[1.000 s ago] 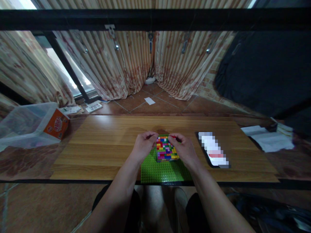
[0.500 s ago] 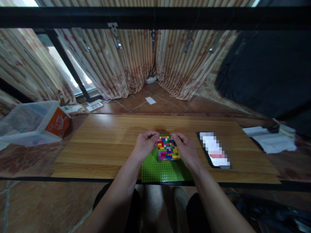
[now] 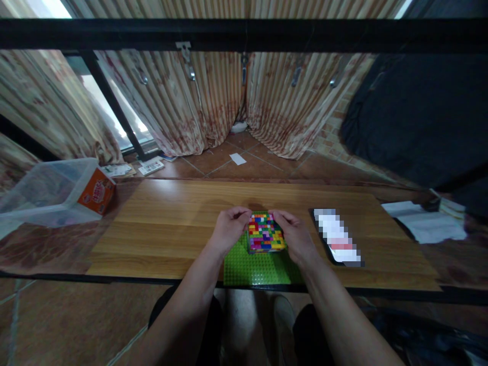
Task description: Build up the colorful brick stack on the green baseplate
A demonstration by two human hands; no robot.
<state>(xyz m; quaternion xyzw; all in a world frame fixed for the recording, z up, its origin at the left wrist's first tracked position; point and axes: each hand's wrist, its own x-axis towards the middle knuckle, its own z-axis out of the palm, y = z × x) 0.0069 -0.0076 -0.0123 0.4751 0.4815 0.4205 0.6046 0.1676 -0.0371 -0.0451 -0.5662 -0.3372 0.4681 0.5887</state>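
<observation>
A square block of many-coloured toy building bricks (image 3: 266,235) sits on a green studded baseplate (image 3: 251,272) in the middle of the head view. With thumb and fingers closed, my left hand (image 3: 229,227) grips its upper left corner. My right hand (image 3: 294,233) pinches the upper right corner, fingers curled at the far edge. Both hands partly cover the block's sides and the far part of the baseplate. Whether a loose brick is between the fingertips cannot be made out.
The baseplate lies at the near edge of a wooden table (image 3: 163,229). A phone (image 3: 337,236) with a blurred screen lies to the right. A clear plastic bin (image 3: 53,190) stands at the left, papers (image 3: 423,221) at the far right. Curtains (image 3: 213,101) hang behind.
The view has shifted slightly, so everything appears a little lower and further right. Both hands keep about the same hold on the brick block.
</observation>
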